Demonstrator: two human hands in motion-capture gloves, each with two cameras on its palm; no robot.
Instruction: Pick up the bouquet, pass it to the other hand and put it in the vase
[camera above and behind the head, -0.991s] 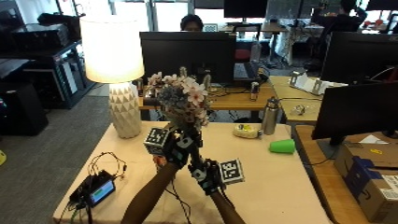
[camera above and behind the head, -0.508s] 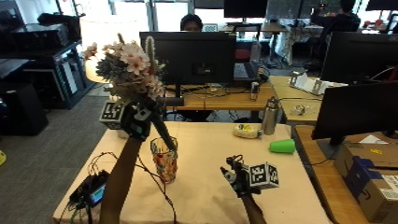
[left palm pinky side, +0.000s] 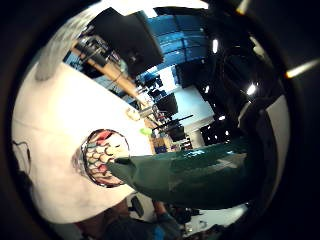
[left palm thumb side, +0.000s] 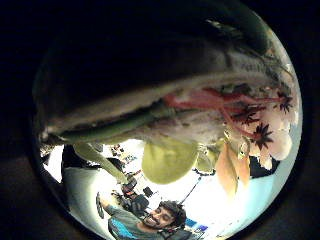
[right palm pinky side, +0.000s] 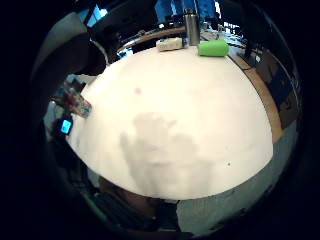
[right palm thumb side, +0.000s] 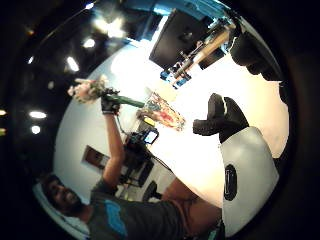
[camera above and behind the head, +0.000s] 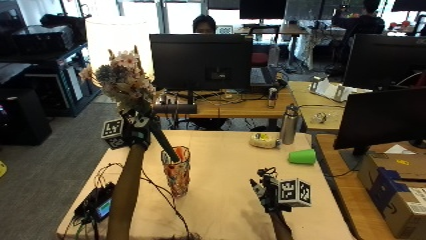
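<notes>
Both hands are up to different things: the left hand (camera above and behind the head: 136, 131) is curled round the dark green stem of the bouquet (camera above and behind the head: 125, 81), with pale pink, white and bluish blooms fanning above the fingers and the stem tip slanting down to the mouth of the colourful patterned vase (camera above and behind the head: 176, 170). The right hand (camera above and behind the head: 265, 191) hovers low over the table (camera above and behind the head: 226, 200), fingers relaxed, holding nothing. Beyond it sit a green cup (camera above and behind the head: 302, 156) and a metal bottle (camera above and behind the head: 289, 124), with office monitors behind.
</notes>
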